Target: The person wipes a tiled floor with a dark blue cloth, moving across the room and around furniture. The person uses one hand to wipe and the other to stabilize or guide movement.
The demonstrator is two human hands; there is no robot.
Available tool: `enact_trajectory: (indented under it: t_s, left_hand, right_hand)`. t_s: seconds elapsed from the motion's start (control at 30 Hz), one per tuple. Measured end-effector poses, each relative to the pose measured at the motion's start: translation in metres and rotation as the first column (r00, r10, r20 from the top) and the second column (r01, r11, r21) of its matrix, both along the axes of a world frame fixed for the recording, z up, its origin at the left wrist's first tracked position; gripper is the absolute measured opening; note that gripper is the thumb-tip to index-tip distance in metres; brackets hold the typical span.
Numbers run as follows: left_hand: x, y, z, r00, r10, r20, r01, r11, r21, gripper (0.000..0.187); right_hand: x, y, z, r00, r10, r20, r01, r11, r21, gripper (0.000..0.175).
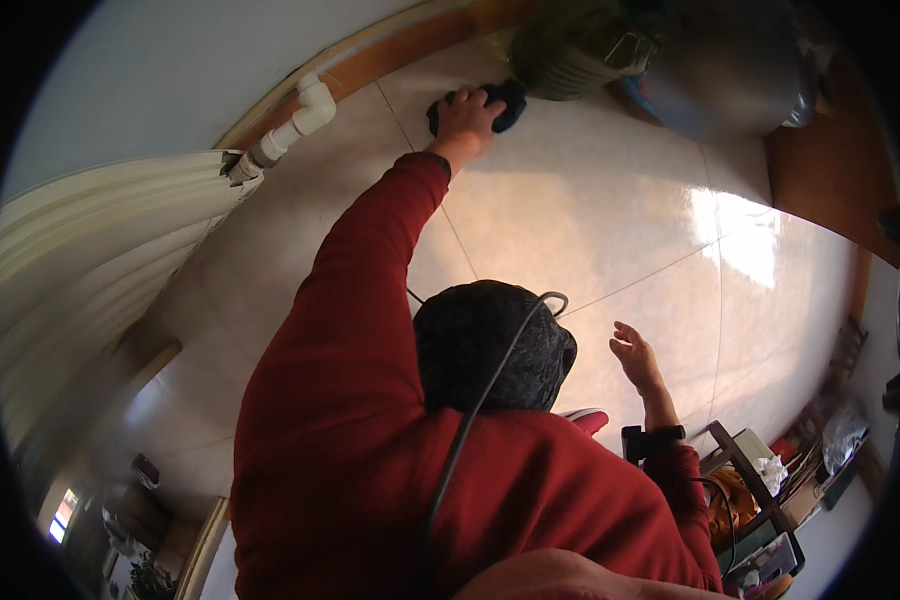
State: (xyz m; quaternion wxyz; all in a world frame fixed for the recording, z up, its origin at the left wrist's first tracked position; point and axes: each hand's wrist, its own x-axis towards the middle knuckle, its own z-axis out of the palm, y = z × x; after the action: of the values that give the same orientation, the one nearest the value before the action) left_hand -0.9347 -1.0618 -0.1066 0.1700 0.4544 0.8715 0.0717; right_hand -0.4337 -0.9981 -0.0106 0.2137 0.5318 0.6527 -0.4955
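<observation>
My left hand [466, 121] presses down on a dark bunched cloth [511, 105] on the tiled floor [570, 225], fingers spread over it. The arm is stretched far forward in a red sleeve. My right hand [636, 360] hangs with nothing in it, its fingers loosely curled and apart. A black band with a small device [652, 441] is around the right wrist. Below me are a black patterned garment [487, 345] over my bent legs and the tip of a red shoe [591, 421]. A dark cable [487, 390] runs across my front.
A large greenish plastic jug [570, 60] stands just beyond the cloth, beside a blurred, translucent object [720, 82]. White pipework [296, 126] and a ribbed radiator [120, 225] line the left wall. Brown wooden furniture [825, 165] is at right. A cluttered rack [746, 476] stands near my right arm.
</observation>
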Motion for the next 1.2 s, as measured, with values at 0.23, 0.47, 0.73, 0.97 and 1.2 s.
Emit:
enact_trajectory:
  t_s: [0.23, 0.47, 0.73, 0.97, 1.2]
  left_hand:
    - [0.104, -0.134, 0.011, 0.980, -0.082, 0.179, 0.045, 0.979, 0.201, 0.059]
    - [-0.028, -0.317, 0.007, 0.550, 0.825, -0.130, -0.820, 0.563, 0.106, 0.065]
    - [0.036, -0.232, -0.021, 0.700, 0.702, -0.132, -0.714, 0.694, -0.094, 0.058]
    - [0.187, -0.122, 0.005, 0.862, -0.356, 0.360, 0.303, 0.932, 0.197, 0.064]
    - [0.026, -0.096, 0.008, 0.995, 0.086, -0.044, -0.048, 0.833, 0.551, 0.058]
  right_hand:
    - [-0.010, 0.003, -0.023, 0.992, 0.096, -0.079, -0.100, 0.994, -0.053, 0.051]
    - [-0.005, 0.017, -0.031, 0.994, 0.105, -0.024, -0.105, 0.994, -0.015, 0.050]
    - [-0.004, 0.010, -0.035, 0.997, 0.081, 0.018, -0.080, 0.996, -0.036, 0.046]
    - [-0.018, -0.005, -0.021, 0.996, 0.047, -0.072, -0.052, 0.996, -0.068, 0.045]
    - [0.013, -0.006, -0.026, 0.999, 0.032, -0.008, -0.032, 0.999, 0.005, 0.048]
